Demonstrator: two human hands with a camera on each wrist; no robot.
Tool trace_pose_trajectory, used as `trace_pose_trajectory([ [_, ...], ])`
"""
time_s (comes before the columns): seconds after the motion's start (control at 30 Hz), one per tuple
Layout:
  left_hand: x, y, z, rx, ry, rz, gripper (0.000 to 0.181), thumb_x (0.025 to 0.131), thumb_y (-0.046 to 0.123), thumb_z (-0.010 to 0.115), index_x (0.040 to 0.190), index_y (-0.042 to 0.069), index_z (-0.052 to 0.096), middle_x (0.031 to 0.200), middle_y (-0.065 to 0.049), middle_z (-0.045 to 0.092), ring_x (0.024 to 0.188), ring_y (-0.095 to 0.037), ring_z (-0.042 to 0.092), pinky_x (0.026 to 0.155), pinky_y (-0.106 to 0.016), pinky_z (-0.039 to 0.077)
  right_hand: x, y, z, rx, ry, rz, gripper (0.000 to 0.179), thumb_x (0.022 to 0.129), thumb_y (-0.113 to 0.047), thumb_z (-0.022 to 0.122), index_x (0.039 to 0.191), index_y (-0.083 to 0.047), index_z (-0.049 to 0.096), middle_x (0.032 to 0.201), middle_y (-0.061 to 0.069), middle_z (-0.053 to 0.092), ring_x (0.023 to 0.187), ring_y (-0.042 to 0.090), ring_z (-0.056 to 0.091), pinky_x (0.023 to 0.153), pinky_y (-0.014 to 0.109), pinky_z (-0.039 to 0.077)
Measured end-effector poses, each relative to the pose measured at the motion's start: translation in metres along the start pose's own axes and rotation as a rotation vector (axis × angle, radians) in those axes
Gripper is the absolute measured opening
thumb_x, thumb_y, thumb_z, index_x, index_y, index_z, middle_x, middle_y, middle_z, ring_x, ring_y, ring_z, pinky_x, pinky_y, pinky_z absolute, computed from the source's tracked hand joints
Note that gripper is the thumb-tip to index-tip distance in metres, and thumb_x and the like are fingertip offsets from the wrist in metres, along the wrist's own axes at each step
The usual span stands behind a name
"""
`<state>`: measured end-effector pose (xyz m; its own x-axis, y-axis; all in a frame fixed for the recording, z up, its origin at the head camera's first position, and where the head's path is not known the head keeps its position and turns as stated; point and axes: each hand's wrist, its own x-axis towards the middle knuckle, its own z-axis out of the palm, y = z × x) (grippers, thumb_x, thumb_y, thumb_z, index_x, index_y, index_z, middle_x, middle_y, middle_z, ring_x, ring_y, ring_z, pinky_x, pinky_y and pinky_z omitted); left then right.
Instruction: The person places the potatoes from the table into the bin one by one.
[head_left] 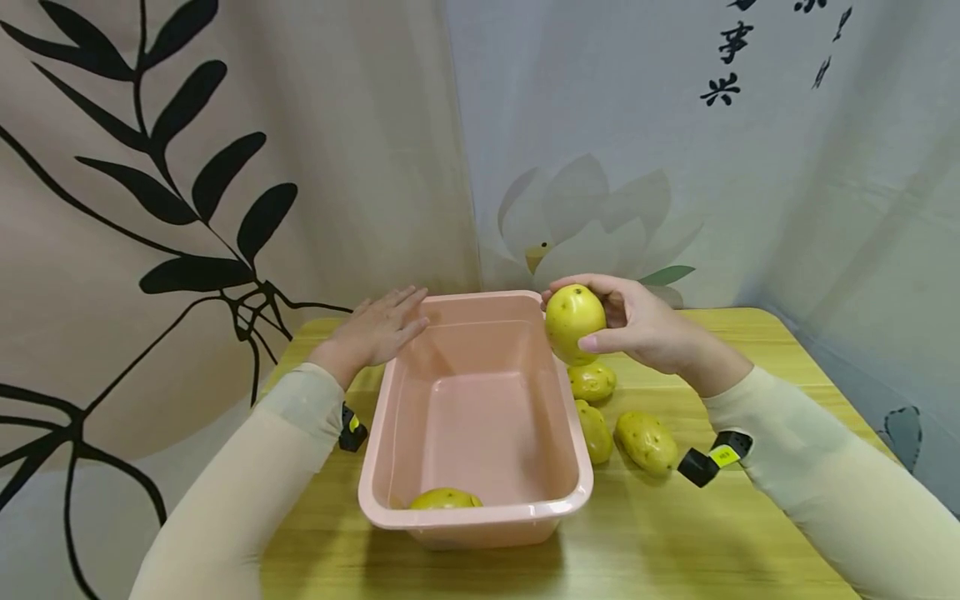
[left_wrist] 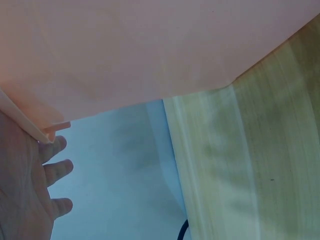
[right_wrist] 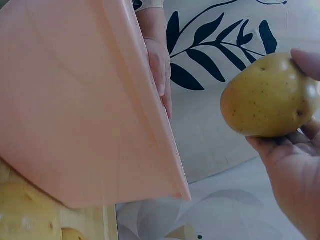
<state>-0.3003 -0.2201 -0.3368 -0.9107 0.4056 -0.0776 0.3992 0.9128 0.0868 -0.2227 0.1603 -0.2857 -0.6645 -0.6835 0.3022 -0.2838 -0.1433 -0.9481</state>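
Sleeves (head_left: 225, 508): both pale and plain, they reached in from the lower corners, nearest the head camera.
Wrist devices (head_left: 699, 470): a black one sat at each cuff; the right one bore a yellow-green label (head_left: 724, 456), its print too small to read.
Cloth writing (head_left: 736, 42): black brushed characters ran downward; 事 and 兴 could be read, the one above was cut by the frame's edge, and the marks to their right were only partly legible.
Right hand (head_left: 641, 325): its grip held a yellow potato (head_left: 573, 321) between thumb and fingers.
Yellow potato's place: in the air, beside the far right corner of the pink basin (head_left: 468, 517).
Yellow potato's long axis: near upright in the head view; in the right wrist view it lay nearly sideways, the free rounded end pointing left and slightly down.
Left hand (head_left: 375, 329): its grip was wide, fingers extended, resting against the basin's far left corner.
Basin's contents: one potato (head_left: 446, 498) at the near end, partly hidden by the rim.
Table (head_left: 750, 367): three more potatoes (head_left: 647, 443) lay right of the basin; the rightmost slanted from far left to near right.
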Motion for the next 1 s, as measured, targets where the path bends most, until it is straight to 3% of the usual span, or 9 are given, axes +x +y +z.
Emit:
trace_pose_trajectory([
  [0.13, 0.0, 0.002, -0.001, 0.011, 0.006, 0.004, 0.075, 0.096, 0.066, 0.012, 0.157, 0.021, 0.006, 0.161, -0.008, 0.008, 0.147, -0.032, 0.005, 0.114, -0.058, 0.003, 0.006, 0.0, 0.005, 0.004, -0.018, 0.006, 0.059, 0.082, 0.005, 0.067, 0.137, 0.002, 0.044, 0.138, 0.017, 0.05, 0.118, 0.029, 0.054, 0.091, 0.04, 0.051],
  [0.33, 0.0, 0.002, -0.001, 0.003, -0.002, -0.001, 0.067, 0.101, 0.056, 0.023, 0.157, 0.022, 0.005, 0.162, -0.007, 0.007, 0.147, -0.032, 0.004, 0.114, -0.058, 0.002, 0.016, 0.002, 0.01, 0.005, -0.032, 0.03, 0.061, 0.081, 0.003, 0.068, 0.137, 0.005, 0.043, 0.137, 0.016, 0.051, 0.116, 0.03, 0.055, 0.091, 0.041, 0.051],
  [0.47, 0.001, 0.001, 0.0, 0.009, -0.003, -0.003, 0.066, 0.102, 0.054, 0.024, 0.157, 0.023, 0.004, 0.162, -0.006, 0.005, 0.147, -0.032, 0.003, 0.113, -0.059, 0.0, 0.027, 0.005, 0.014, -0.003, -0.048, 0.039, 0.059, 0.08, 0.003, 0.067, 0.134, 0.003, 0.045, 0.134, 0.017, 0.051, 0.113, 0.032, 0.055, 0.09, 0.042, 0.052],
  [0.77, 0.0, -0.001, 0.006, 0.053, 0.039, -0.005, 0.067, 0.101, 0.057, 0.024, 0.156, 0.024, 0.006, 0.162, -0.005, 0.004, 0.147, -0.031, -0.002, 0.11, -0.062, -0.007, 0.051, 0.009, 0.033, -0.037, -0.096, 0.093, 0.06, 0.078, -0.001, 0.071, 0.134, 0.0, 0.049, 0.126, 0.018, 0.054, 0.104, 0.031, 0.056, 0.087, 0.039, 0.052],
  [1.0, 0.001, 0.001, 0.003, 0.075, 0.06, -0.013, 0.066, 0.101, 0.057, 0.025, 0.156, 0.024, 0.009, 0.162, -0.006, 0.006, 0.147, -0.031, -0.002, 0.11, -0.063, -0.006, 0.07, 0.009, 0.043, -0.09, -0.121, 0.124, 0.059, 0.078, -0.002, 0.071, 0.132, -0.002, 0.05, 0.121, 0.016, 0.055, 0.103, 0.03, 0.056, 0.086, 0.039, 0.052],
])
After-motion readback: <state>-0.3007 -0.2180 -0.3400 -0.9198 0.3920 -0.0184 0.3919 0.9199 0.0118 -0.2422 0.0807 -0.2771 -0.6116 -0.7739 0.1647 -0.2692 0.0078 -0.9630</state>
